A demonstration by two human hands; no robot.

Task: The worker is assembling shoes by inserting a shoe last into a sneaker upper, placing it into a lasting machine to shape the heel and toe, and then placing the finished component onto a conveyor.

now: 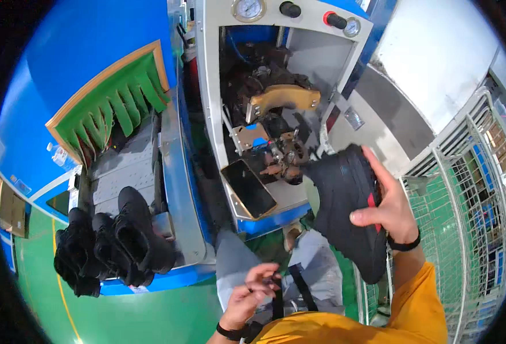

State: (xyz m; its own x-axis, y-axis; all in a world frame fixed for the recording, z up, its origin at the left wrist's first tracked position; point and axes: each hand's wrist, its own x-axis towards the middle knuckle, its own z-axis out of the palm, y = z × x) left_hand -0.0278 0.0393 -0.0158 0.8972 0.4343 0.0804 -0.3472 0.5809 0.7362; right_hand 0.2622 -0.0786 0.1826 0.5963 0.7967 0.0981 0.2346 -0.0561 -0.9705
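Note:
A black shoe (345, 203) with a small red patch is in my right hand (392, 209), tilted to the right of the machine's opening. The thumb lies across the shoe and the fingers are wrapped behind its edge. My left hand (253, 293) is over my lap, apart from the shoe. Its fingers are curled together, with a small dark spot between them that I cannot make out. In front of me, the machine (210, 86) holds metal clamps (287, 157) and a curved tan pad (284, 98) inside its open frame.
A dark-screened phone (248, 188) leans on the machine's front ledge. Several black shoes (135, 229) stand at the left, at the end of a conveyor (124, 172) with a green strip curtain (118, 106). On the right is a wire mesh cart (445, 212). Two pressure gauges (248, 8) top the machine.

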